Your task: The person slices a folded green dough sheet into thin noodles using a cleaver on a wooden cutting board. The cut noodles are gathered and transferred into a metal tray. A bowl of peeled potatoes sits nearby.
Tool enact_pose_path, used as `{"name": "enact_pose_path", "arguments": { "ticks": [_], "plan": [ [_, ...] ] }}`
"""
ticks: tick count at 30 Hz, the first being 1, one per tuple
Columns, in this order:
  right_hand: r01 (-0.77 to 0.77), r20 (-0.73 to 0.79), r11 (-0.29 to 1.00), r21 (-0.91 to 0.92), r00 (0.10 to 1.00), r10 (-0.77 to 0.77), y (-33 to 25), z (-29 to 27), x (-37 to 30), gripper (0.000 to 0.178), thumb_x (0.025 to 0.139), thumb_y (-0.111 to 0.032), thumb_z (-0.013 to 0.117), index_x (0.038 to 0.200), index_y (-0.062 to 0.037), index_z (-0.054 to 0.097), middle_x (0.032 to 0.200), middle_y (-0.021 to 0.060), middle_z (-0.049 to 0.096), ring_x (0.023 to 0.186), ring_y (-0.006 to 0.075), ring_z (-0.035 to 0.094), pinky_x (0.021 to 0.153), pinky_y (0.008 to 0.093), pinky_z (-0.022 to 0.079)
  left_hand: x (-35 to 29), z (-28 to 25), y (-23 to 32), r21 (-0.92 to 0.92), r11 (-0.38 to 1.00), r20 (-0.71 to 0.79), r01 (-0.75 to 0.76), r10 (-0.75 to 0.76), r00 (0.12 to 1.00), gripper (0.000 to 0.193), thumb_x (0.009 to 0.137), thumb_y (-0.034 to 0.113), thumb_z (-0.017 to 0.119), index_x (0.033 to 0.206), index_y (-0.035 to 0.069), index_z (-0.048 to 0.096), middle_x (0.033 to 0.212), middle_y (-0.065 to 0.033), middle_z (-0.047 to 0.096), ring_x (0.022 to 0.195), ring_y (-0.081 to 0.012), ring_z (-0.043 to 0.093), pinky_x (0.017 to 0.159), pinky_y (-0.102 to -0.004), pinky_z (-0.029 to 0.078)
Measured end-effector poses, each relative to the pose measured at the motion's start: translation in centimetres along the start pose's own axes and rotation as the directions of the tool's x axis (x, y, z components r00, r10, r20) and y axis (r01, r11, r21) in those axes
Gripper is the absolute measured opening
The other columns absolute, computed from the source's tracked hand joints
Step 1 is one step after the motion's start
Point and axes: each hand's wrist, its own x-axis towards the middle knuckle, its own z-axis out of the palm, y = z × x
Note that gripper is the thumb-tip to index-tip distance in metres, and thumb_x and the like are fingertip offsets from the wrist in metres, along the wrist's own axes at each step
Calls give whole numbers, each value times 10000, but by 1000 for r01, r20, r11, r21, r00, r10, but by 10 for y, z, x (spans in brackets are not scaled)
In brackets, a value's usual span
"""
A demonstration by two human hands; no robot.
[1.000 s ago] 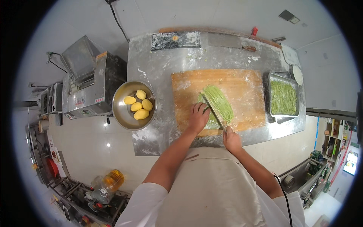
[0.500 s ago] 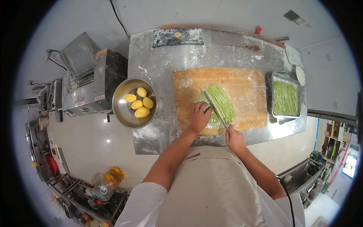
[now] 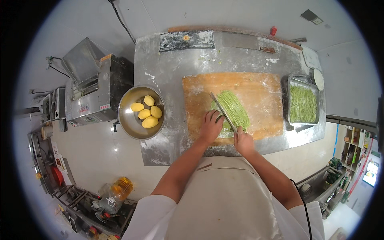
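My right hand [image 3: 244, 143] is closed round the handle of a long knife [image 3: 224, 112]. The blade lies slantwise along the edge between a flat sheet of green dough [image 3: 226, 132] and a heap of cut green noodles [image 3: 237, 109]. On the sheet, left of the blade, rests my left hand [image 3: 211, 129], its fingers apart and bent against the dough; its fingertips are close to the knife. Dough, noodles and knife lie on a floured wooden board [image 3: 264, 94]. My left palm hides part of the sheet.
The steel table [image 3: 160, 72] is dusted with flour. Left of the board stands a metal bowl [image 3: 127, 124] with several peeled potatoes [image 3: 150, 121]. To its right is a tray [image 3: 291, 82] of green noodles [image 3: 303, 104]. A steel machine [image 3: 92, 96] stands left of the table.
The knife has shifted slightly left, off the noodles toward the dough sheet, with its tip swung left. My right hand moved left with it. My left hand stays nearly where it was.
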Motion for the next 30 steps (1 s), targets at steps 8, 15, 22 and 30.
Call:
{"name": "enact_pose_path", "arguments": {
  "ticks": [8, 15, 22, 30],
  "plan": [
    [1, 40, 1000, -28, 999, 0, -1, -26, -30, 242, 999, -211, 598, 1102, -12, 507, 736, 262, 685, 710, 470, 700, 650, 572, 563, -2, -3, 0, -43, 999, -2, 0, 0, 1000, 329, 826, 121, 760, 1152, 146, 724, 1252, -97, 599, 1296, -326, 517, 1125, -523, 414],
    [-9, -26, 999, 34, 1000, 9, 14, 3, -38, 201, 1008, -203, 597, 1060, -31, 508, 712, 274, 669, 677, 493, 675, 620, 586, 540, -2, -8, 3, -76, 997, 7, -1, 2, 1000, 345, 821, 102, 758, 1163, 137, 723, 1266, -106, 597, 1301, -339, 512, 1131, -535, 404],
    [25, -41, 999, 20, 999, -24, 13, -7, -25, 200, 1009, -196, 588, 1041, -13, 515, 745, 281, 680, 693, 476, 694, 654, 567, 569, 0, -9, 3, -35, 999, -16, -15, 14, 1000, 305, 829, 115, 757, 1132, 143, 735, 1258, -102, 604, 1291, -327, 524, 1132, -523, 411],
    [-14, 30, 999, 47, 999, 13, 1, -20, -34, 194, 1009, -185, 595, 1047, -24, 496, 720, 280, 668, 689, 492, 679, 641, 583, 546, 2, -8, 0, -63, 998, -4, -6, 6, 1000, 264, 832, 121, 752, 1096, 140, 745, 1239, -93, 613, 1280, -317, 528, 1134, -515, 414]
  ]
}}
